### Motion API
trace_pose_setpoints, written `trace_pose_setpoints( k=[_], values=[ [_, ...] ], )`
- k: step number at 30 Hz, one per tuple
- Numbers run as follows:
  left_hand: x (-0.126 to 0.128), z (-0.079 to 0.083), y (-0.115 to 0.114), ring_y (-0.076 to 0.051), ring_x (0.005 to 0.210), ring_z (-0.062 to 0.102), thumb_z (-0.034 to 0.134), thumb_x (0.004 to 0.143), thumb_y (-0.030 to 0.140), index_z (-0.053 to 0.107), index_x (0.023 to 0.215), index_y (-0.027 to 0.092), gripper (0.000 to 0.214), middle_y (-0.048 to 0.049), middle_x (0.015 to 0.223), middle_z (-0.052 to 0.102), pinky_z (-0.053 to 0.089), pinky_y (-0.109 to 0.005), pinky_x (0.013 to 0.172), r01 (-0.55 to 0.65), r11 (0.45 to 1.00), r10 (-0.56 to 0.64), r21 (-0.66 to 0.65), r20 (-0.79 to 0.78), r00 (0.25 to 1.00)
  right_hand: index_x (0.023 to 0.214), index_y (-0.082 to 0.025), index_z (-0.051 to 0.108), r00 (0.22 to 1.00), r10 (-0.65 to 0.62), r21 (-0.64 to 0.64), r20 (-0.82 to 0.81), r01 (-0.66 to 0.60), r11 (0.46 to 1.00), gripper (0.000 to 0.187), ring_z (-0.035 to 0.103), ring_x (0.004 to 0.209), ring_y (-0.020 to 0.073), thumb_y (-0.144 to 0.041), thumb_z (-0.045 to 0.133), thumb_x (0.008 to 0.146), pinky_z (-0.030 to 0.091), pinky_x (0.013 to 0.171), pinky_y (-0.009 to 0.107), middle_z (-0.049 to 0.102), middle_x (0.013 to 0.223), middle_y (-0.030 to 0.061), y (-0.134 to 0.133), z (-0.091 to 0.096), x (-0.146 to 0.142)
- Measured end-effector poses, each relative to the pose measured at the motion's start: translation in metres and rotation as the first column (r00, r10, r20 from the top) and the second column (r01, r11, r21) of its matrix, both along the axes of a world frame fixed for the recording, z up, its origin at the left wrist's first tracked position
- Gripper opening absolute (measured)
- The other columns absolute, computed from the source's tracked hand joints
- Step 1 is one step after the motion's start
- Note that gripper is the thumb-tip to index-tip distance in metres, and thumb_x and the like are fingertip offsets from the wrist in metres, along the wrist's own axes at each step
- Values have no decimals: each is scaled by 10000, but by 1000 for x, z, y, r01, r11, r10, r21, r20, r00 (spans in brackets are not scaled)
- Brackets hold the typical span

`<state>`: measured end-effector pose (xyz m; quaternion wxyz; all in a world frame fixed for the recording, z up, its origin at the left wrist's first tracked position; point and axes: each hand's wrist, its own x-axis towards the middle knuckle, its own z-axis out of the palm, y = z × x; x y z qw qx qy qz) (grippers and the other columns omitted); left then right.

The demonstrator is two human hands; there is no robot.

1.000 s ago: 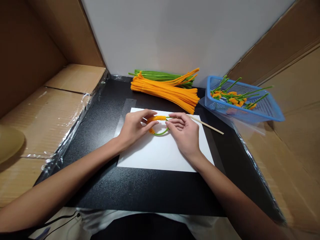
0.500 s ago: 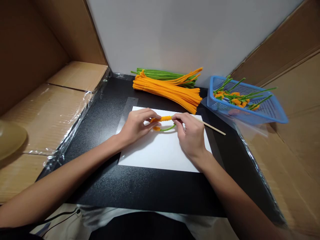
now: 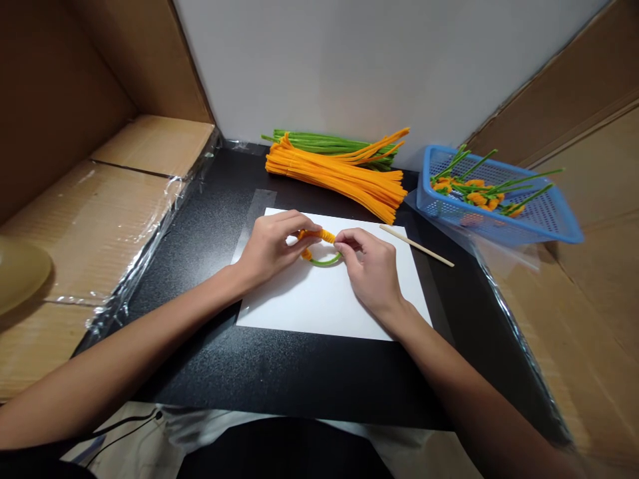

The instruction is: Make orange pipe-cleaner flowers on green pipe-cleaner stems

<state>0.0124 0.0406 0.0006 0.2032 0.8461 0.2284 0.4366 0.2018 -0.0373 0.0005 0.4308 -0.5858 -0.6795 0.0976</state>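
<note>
Between my hands is a bent green pipe cleaner (image 3: 327, 262) with an orange coil of pipe cleaner (image 3: 327, 235) on it, forming a loop above the white paper (image 3: 314, 306). My left hand (image 3: 274, 245) is closed on the orange coiled part, thumb below and fingers above. My right hand (image 3: 372, 266) pinches the coil's right end where it meets the green stem; its fingertips partly hide that spot. A second bit of orange coil shows just under my left fingertips.
A thin wooden stick (image 3: 417, 246) lies across the paper's right edge. Bundles of orange pipe cleaners (image 3: 339, 176) and green pipe cleaners (image 3: 324, 142) lie at the back. A blue basket (image 3: 499, 223) at right holds orange flowers with green stems (image 3: 476, 198).
My right hand has shifted a little left, toward my left hand. The orange coil now bends down at its right end and the green loop is tighter and rounder.
</note>
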Motion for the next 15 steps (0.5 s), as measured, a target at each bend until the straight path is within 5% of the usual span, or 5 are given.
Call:
trace_pose_setpoints(
  k=[11, 15],
  values=[
    [2, 0, -6, -142, 828, 702, 741, 847, 455, 661, 982, 152, 341, -56, 949, 708, 616, -234, 691, -82, 985, 98, -155, 100, 990, 869, -196, 657, 994, -49, -113, -102, 38, 993, 67, 664, 711, 183, -156, 603, 871, 545, 689, 328, 711, 820, 30, 1, 1, -1],
    [3, 4, -7, -120, 766, 664, 760, 813, 476, 653, 890, 155, 347, -26, 857, 664, 623, -219, 664, -12, 993, 30, -121, 142, 989, 1130, -207, 640, 984, -46, 105, 170, 28, 994, 271, 639, 984, 269, -199, 672, 862, 521, 869, 438, 689, 1075, 102, -2, 7, -2]
  ],
)
